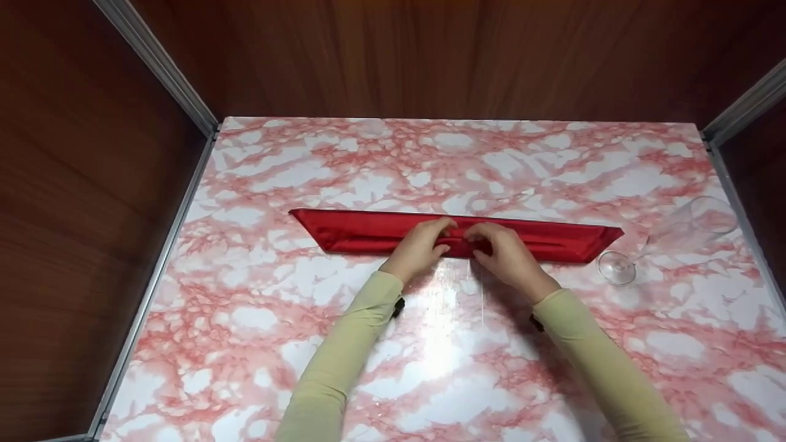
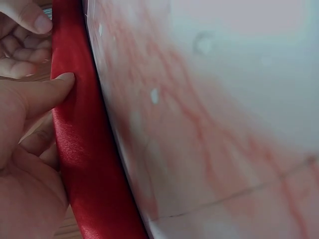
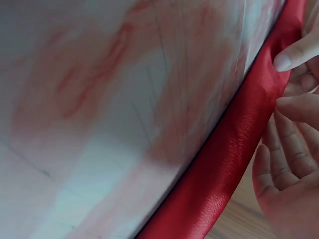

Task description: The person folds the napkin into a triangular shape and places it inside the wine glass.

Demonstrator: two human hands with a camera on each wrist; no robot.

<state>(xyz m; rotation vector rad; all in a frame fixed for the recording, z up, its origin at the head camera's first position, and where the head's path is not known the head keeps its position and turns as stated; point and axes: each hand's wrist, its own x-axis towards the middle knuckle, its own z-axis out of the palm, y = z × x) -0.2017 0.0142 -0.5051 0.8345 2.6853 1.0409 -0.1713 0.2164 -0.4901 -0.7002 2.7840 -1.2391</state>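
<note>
A red satin cloth [image 1: 362,230], folded into a long, narrow strip with slanted ends, lies across the middle of the table. At its centre my left hand [image 1: 422,247] holds the fold; in the left wrist view its thumb [image 2: 62,87] presses on the satin while the other fingers are partly hidden behind it. Close beside it, my right hand [image 1: 508,255] has bent fingers at the same fold. The right wrist view shows the right thumb [image 3: 299,107] touching the cloth's edge [image 3: 234,144], its fingers curled below.
A clear stemmed glass [image 1: 694,224] lies on its side at the right, its round foot [image 1: 617,268] close to the cloth's right end. The table [image 1: 258,344] has a red and white marbled top. Brown wood panels [image 1: 430,61] with metal edges enclose the back and sides.
</note>
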